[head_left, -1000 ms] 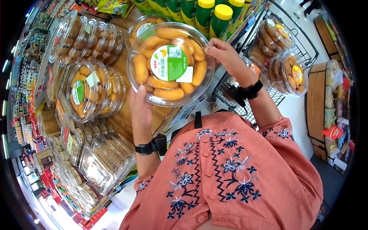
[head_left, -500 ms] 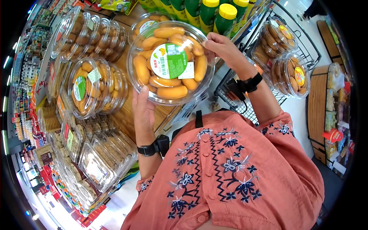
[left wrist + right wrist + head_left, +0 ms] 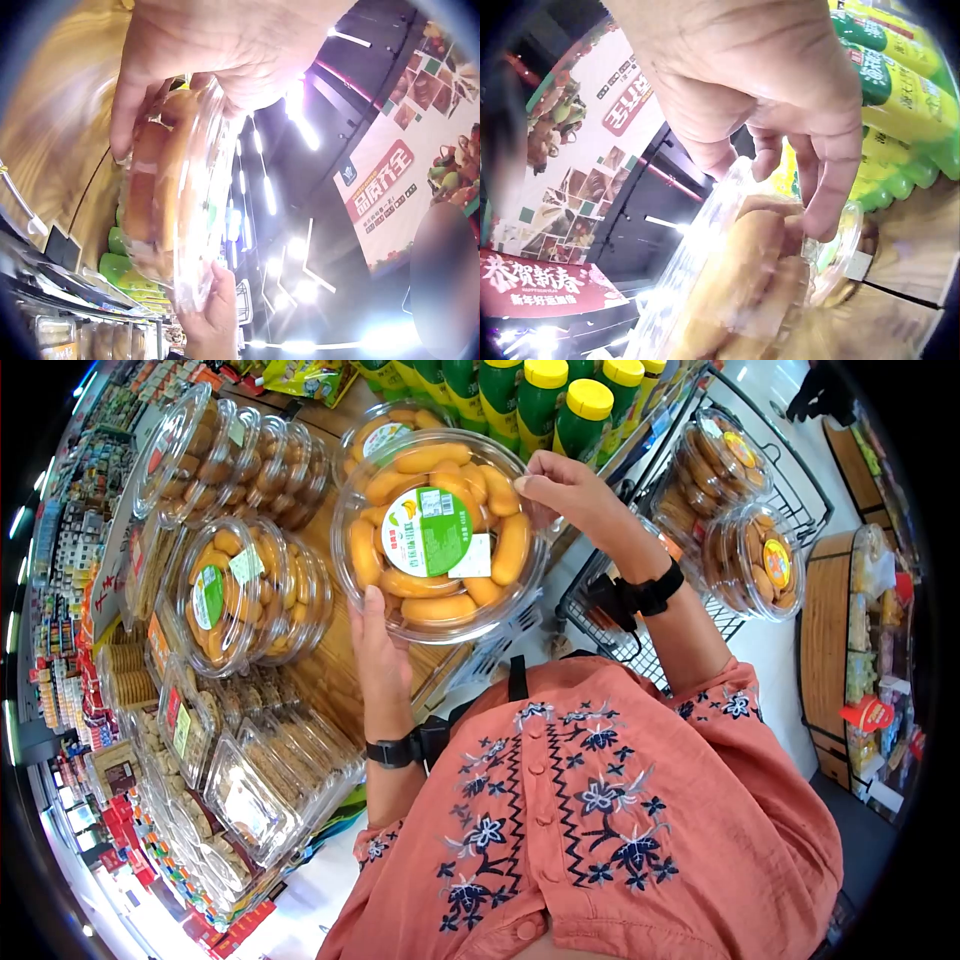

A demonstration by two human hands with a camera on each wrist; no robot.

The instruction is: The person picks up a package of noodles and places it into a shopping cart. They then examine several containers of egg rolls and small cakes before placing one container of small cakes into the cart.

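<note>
A round clear plastic tub (image 3: 430, 595) of yellow finger-shaped cakes, with a green and white label, is held tilted over the wooden table. The left hand (image 3: 385, 660) grips its lower left edge, thumb on the lid side; the left wrist view shows that hand (image 3: 217, 60) with fingers around the tub's side (image 3: 169, 195). At the upper right rim, the right hand (image 3: 570, 495) pinches the edge. In the right wrist view the right hand's (image 3: 772, 105) thumb and fingers curl over the rim, cakes (image 3: 739, 277) showing inside.
Stacked round tubs (image 3: 225, 595) and flat biscuit boxes (image 3: 265, 790) stand at the left. Green bottles with yellow caps (image 3: 590, 400) line the table's back. A wire cart (image 3: 725, 625) holding tubs (image 3: 755, 560) is at the right.
The tub has shifted slightly down and left from half a second ago, and its label has turned a little. Both hands still hold it.
</note>
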